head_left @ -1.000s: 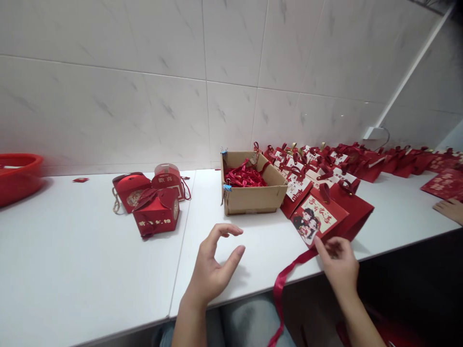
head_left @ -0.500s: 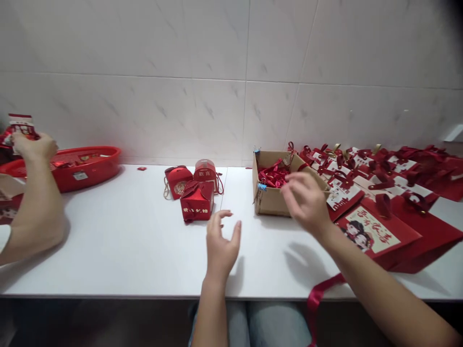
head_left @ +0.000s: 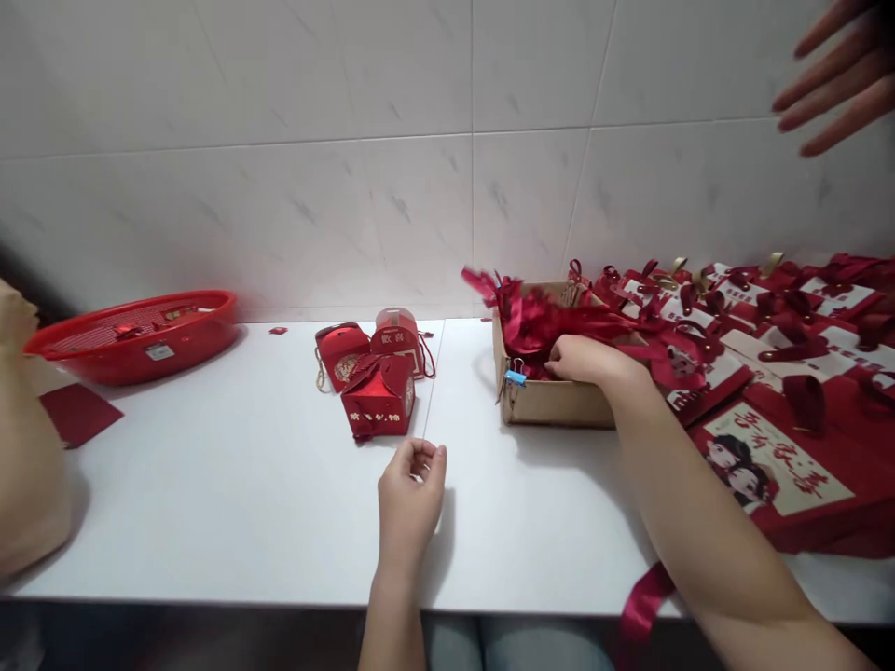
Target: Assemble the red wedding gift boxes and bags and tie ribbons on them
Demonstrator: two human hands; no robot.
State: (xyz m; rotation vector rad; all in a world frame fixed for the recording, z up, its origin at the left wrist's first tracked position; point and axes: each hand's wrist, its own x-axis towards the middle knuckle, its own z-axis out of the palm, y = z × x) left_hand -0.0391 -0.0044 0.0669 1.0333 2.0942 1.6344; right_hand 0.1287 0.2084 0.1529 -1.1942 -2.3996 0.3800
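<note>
My left hand (head_left: 411, 499) hovers over the white table in front of the red gift boxes, fingers curled towards the thumb, with nothing visible in it. Inside the cardboard box (head_left: 559, 406) on the right, my right hand (head_left: 584, 359) has its fingers bent down among red ribbons (head_left: 535, 321). Its fingertips are hidden, so what they grip cannot be made out. A blurred bundle of ribbon spreads above the box and across to the right. The nearest gift box (head_left: 379, 401) is red with gold characters; two more stand behind it.
Several red gift bags (head_left: 783, 457) crowd the right side. Another person's open hand (head_left: 843, 79) hangs at the top right. A red plastic basket (head_left: 144, 359) stands at the left beside a person's arm (head_left: 32, 457). One ribbon (head_left: 644, 601) hangs over the front edge.
My right hand has gone down into the cardboard box, and my left fingers have closed. Ribbon now spreads over the box. Another person's hand has appeared top right; the left person's hand has left view.
</note>
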